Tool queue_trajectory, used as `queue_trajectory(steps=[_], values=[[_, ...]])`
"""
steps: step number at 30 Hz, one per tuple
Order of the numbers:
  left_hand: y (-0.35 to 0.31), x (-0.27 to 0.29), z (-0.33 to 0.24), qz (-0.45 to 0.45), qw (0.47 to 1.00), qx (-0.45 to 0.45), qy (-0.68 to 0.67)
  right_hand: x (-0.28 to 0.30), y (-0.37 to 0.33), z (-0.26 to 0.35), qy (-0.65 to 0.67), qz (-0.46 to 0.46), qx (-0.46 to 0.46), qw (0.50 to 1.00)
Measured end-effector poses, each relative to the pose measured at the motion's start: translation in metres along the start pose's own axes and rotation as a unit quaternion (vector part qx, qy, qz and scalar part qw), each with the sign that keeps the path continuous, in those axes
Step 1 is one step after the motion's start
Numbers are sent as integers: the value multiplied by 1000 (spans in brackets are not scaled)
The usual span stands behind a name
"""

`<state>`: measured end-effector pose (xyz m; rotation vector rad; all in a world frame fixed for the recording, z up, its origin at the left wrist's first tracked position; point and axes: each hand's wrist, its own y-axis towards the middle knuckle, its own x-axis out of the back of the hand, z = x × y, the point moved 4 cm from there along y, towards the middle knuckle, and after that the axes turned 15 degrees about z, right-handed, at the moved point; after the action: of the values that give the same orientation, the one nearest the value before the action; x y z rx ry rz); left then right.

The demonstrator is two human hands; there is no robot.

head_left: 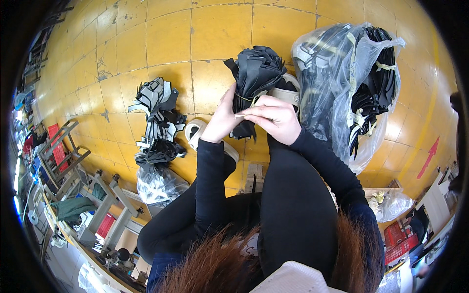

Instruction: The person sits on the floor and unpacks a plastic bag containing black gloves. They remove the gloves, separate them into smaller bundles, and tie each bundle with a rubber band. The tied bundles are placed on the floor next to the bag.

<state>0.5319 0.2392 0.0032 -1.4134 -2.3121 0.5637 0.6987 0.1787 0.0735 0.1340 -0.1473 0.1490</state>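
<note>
A bundle of black cut pieces (258,68), flat and strip-like, fans out at its top in front of my knees. A thin pale-yellow tie (250,99) runs around its middle. My left hand (221,118) is closed against the bundle's left side, with some of its fingers hidden. From the right, my right hand (277,117) pinches thumb and forefinger together at a light end of the tie, close to the left palm. Below both hands the lower end of the bundle (243,130) pokes out.
To the right stands a clear plastic bag (322,73) packed with tied black bundles (373,100). More grey and black bundles (157,115) lie in a row at the left, above another plastic bag (159,185). My beige shoes (194,131) rest on yellow floor tiles (168,36).
</note>
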Motion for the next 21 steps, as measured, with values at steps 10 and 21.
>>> queue_trajectory(steps=[10,21], values=[[37,19,46,-71,990,117,-24,-2,-22,-39,21,3,-114,993],[52,48,73,128,940,199,-246,3,-55,-68,73,67,-214,972]])
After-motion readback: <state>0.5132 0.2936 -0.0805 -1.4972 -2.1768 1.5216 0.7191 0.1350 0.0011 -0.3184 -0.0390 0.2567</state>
